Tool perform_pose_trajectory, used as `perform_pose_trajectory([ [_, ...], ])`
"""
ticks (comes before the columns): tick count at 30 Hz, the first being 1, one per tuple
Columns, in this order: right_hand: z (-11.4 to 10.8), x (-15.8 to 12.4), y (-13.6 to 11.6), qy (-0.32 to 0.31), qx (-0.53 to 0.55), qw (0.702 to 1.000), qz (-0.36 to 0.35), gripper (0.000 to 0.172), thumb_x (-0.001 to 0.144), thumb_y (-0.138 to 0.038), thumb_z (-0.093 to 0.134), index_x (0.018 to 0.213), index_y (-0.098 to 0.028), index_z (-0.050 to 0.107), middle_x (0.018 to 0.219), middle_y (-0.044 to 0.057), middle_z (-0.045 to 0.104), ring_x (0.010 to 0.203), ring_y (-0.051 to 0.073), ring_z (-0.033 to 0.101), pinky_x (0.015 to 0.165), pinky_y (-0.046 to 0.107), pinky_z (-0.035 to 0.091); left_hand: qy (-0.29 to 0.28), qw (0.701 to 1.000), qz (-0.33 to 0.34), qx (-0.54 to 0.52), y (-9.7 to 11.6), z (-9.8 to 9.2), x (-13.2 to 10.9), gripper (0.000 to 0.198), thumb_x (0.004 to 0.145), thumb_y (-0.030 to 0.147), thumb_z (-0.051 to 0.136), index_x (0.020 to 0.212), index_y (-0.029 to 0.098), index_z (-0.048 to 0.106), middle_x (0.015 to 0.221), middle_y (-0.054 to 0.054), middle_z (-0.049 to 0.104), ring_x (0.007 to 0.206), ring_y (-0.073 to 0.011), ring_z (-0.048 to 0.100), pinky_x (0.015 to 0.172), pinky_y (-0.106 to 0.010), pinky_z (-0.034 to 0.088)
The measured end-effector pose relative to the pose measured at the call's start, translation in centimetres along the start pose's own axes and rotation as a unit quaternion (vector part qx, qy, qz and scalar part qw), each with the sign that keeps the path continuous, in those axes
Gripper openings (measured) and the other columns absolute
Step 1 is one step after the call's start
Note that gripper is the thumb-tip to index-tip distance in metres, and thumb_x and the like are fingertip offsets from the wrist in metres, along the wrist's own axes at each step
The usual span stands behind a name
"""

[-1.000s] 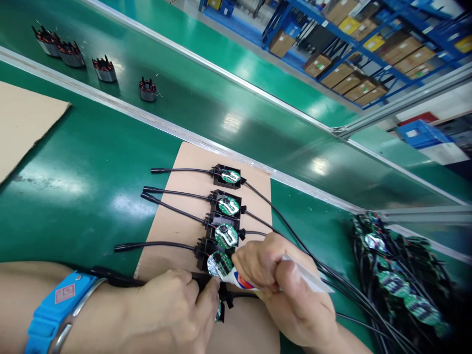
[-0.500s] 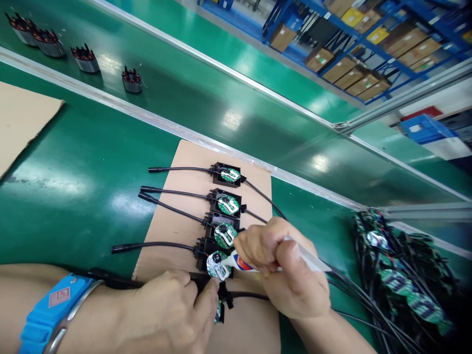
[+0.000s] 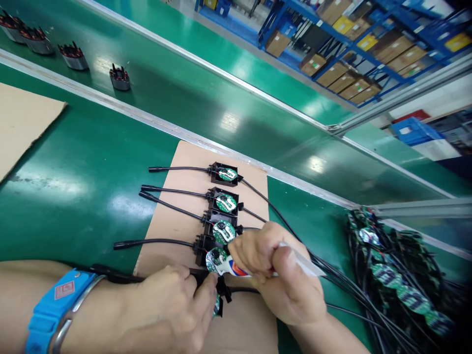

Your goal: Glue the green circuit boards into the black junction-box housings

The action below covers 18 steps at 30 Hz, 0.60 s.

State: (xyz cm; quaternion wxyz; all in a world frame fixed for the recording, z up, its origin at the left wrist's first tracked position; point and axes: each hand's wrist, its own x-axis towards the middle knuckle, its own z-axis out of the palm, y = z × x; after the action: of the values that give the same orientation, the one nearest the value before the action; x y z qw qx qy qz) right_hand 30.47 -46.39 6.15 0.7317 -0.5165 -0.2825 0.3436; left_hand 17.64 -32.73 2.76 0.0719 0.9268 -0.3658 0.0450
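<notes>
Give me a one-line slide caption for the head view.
Right hand holding a tube at a circuit board, left hand close by, among black boxes on cardboard.

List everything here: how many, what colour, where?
Cardboard sheets: two, tan, centre and left
Circuit boards: five, green, along the cardboard; one mostly hidden
Housings: at least four, black, beneath boards
Cables: many, black, either side of housings
Squeeze tube: one, mostly white, lower centre
Heap of boards and cables: one, green and black, right
Wire-wound cores: four, grey and black, upper left
Tabletop: one, green, under the cardboard
Storage rack: at least one, blue, background
Wristband: one, blue, lower left
Bracelet: one, silver, beside wristband
Left hand: one, bare, by a board
Right hand: one, bare, gripping tube
</notes>
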Motion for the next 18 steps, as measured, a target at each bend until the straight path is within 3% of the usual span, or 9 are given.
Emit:
perform_pose_trajectory([
  [11, 0.25, 0.71, 0.76, 0.002, -0.03, 0.999, -0.01, 0.029, 0.094, -0.041, 0.045, 0.073, -0.022, 0.047, 0.056, -0.006, 0.025, 0.046, 0.01, 0.023, 0.048, 0.027, 0.018, 0.004, 1.0, -0.007, -0.006, 0.25, 0.72, -0.36, 0.039, 0.091, 0.019, 0.042, 0.124, 0.004, 0.057, 0.127, -0.026, 0.055, 0.059, -0.019, 0.059, 0.044, -0.032, 0.044],
  [18, 0.33, 0.16, 1.05, -0.034, -0.141, 0.987, -0.064, 0.03, 0.095, -0.042, 0.041, 0.072, -0.023, 0.043, 0.058, -0.004, 0.029, 0.049, 0.012, 0.028, 0.051, 0.03, 0.02, 0.003, 1.0, -0.016, -0.012, 0.46, 0.96, -0.29, 0.039, 0.09, 0.02, 0.044, 0.124, 0.005, 0.056, 0.127, -0.025, 0.056, 0.06, -0.0196, 0.059, 0.045, -0.034, 0.046],
])
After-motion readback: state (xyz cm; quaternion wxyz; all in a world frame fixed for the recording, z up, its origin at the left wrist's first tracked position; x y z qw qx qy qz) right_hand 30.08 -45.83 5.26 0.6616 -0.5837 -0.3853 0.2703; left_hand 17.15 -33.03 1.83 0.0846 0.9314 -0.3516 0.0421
